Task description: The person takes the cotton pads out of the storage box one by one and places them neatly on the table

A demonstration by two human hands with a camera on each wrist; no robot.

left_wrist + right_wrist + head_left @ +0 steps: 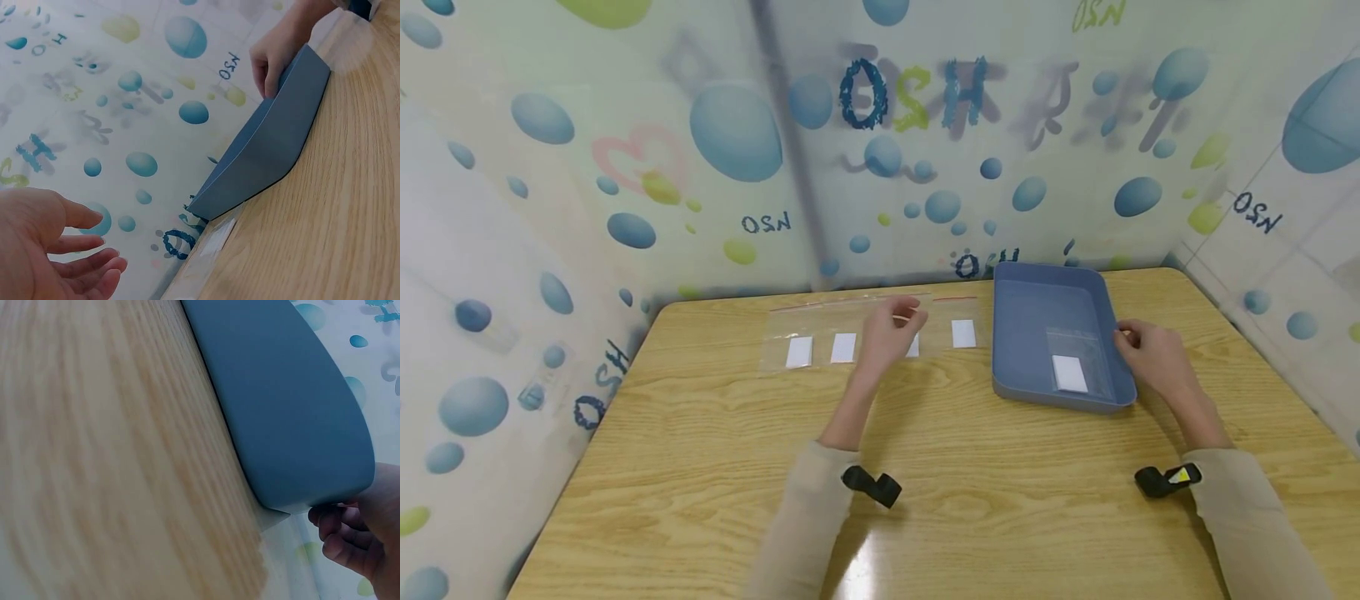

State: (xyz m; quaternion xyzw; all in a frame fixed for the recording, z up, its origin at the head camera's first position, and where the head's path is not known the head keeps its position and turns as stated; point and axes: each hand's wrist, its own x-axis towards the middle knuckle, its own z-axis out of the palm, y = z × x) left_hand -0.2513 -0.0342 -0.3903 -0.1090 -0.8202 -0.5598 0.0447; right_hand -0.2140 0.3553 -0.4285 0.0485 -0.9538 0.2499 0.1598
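A blue-grey plastic tray (1037,304) stands at the back right of the table. Its right rim is gripped by my right hand (1153,357), with the fingers curled round the edge in the right wrist view. Inside the tray lies a clear zip bag (1093,354) with a white card (1070,373) in it. My left hand (889,335) hovers over a row of similar clear bags left of the tray, its fingers loosely bent and holding nothing. White cards show in those bags, such as the leftmost card (799,352) and the rightmost card (963,333); my left hand partly covers one.
The wooden table (715,467) reaches back to a wall covering (737,233) printed with blue and green bubbles. Side walls stand close on the left and right. Each sleeve carries a small black wrist camera, the left camera (872,486) and the right camera (1167,481).
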